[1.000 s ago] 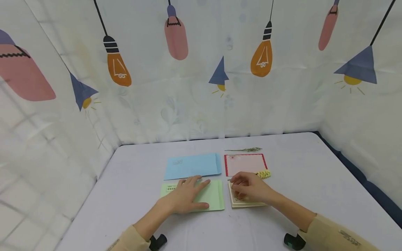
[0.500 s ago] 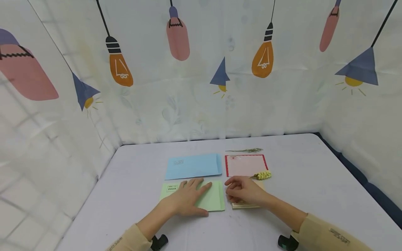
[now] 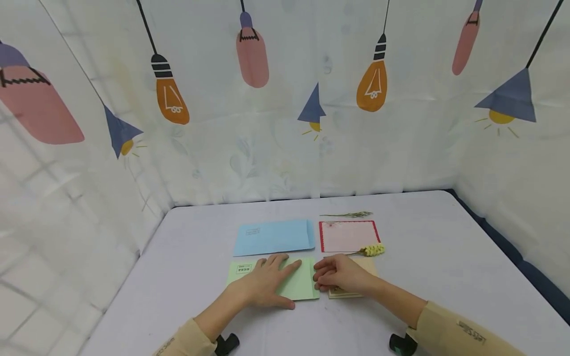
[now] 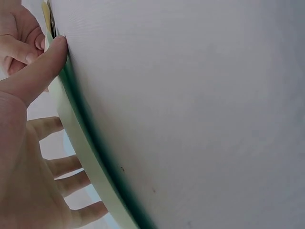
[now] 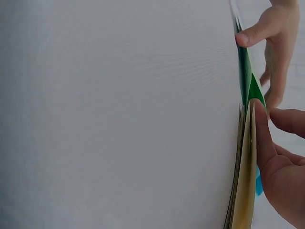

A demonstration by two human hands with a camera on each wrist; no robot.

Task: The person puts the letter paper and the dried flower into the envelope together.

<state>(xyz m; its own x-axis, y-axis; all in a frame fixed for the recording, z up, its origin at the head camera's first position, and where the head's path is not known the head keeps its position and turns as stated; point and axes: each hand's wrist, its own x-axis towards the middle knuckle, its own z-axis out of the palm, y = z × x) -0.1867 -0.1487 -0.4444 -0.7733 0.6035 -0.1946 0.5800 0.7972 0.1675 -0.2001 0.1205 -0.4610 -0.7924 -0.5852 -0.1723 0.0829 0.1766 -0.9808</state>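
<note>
A pale green envelope (image 3: 307,282) with a small printed box lies on the table. My left hand (image 3: 267,282) rests on it with fingers spread, the thumb near its front edge. At the envelope's right end, my right hand (image 3: 340,274) has curled fingers at the flap. In the right wrist view the flap (image 5: 256,90) stands raised, showing darker green inside, with my right thumb (image 5: 264,133) at its edge and the index finger close above. A stack of cream cards (image 3: 345,294) lies beneath my right hand, which partly hides it.
Behind the green envelope lies a blue envelope (image 3: 273,240). To its right sit a pink card with a red border (image 3: 349,237), a yellow flower sprig (image 3: 373,250) and a thin green sprig (image 3: 354,214). A printed curtain (image 3: 276,163) hangs behind the table.
My right hand has moved left from over the cream cards to the green envelope's right end. My left hand has stayed on the envelope.
</note>
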